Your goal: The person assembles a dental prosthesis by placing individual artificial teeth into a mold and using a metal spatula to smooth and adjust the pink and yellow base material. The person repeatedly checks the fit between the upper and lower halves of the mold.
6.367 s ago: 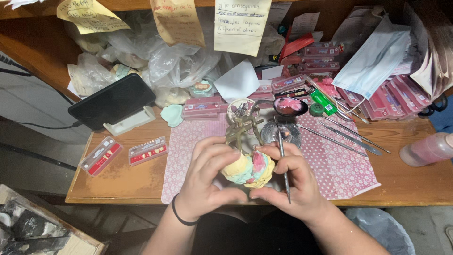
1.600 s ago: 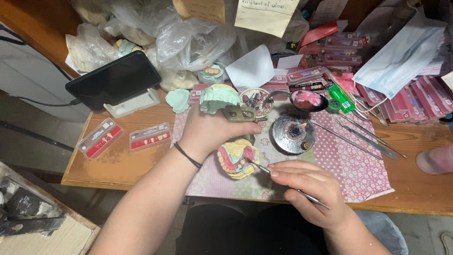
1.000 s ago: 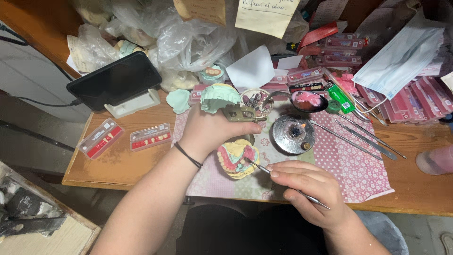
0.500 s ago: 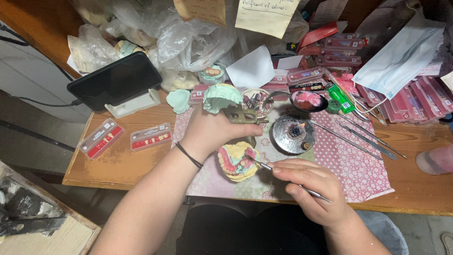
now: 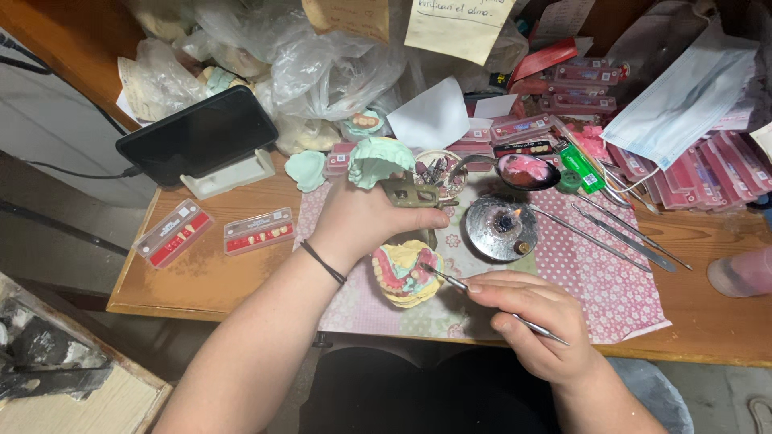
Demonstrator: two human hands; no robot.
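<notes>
Since half a second before, the right hand (image 5: 535, 321) had eased slightly outward and the tip of its thin metal tool (image 5: 482, 297) had settled against the inner side of the dental model; little else had shifted.

From the head camera, the left hand (image 5: 366, 221) was clenched around the metal articulator frame (image 5: 410, 193), its thumb pressed along the front bar, a black band on the wrist. A green plaster cast (image 5: 378, 158) sat on top of that frame. Below the hand, the yellow dental model (image 5: 404, 273) with pink wax and a row of teeth rested on the pink patterned mat (image 5: 611, 281), touching the frame's lower part. The right hand grasped the tool like a pen, fingers closed on its shaft.

Just beside the model stood a small round burner (image 5: 500, 227) with a tiny flame. Long metal instruments (image 5: 619, 237) lay further right. A dark phone (image 5: 197, 137) leaned on a white stand at the left, near two clear boxes of teeth (image 5: 213, 233).
</notes>
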